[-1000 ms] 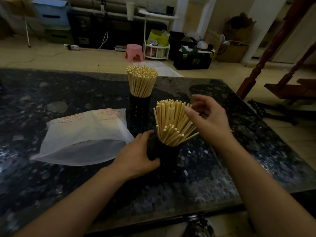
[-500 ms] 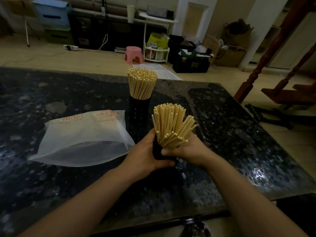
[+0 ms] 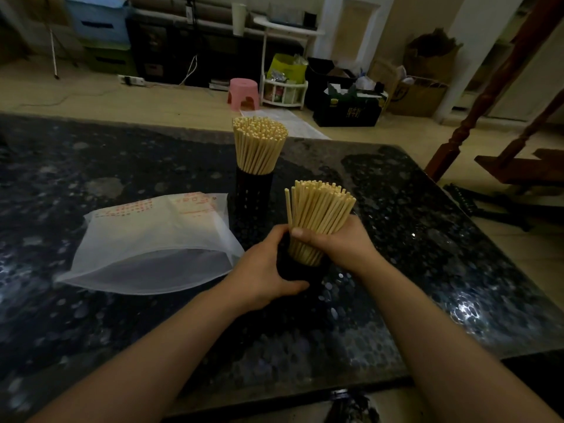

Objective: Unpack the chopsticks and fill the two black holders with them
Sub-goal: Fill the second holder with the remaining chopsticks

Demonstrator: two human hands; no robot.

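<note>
Wooden chopsticks [image 3: 319,212] fan up from the holder [image 3: 300,271] between your hands; your left hand [image 3: 262,271] grips it, your right hand [image 3: 341,244] clasps the bundle.

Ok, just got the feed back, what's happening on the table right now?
The person is working on the nearer black holder: the left hand grips its side while the right hand squeezes the bundle of chopsticks standing in it. The far holder is already packed with chopsticks. The white bag lies open beside them on the dark stone table.
</note>
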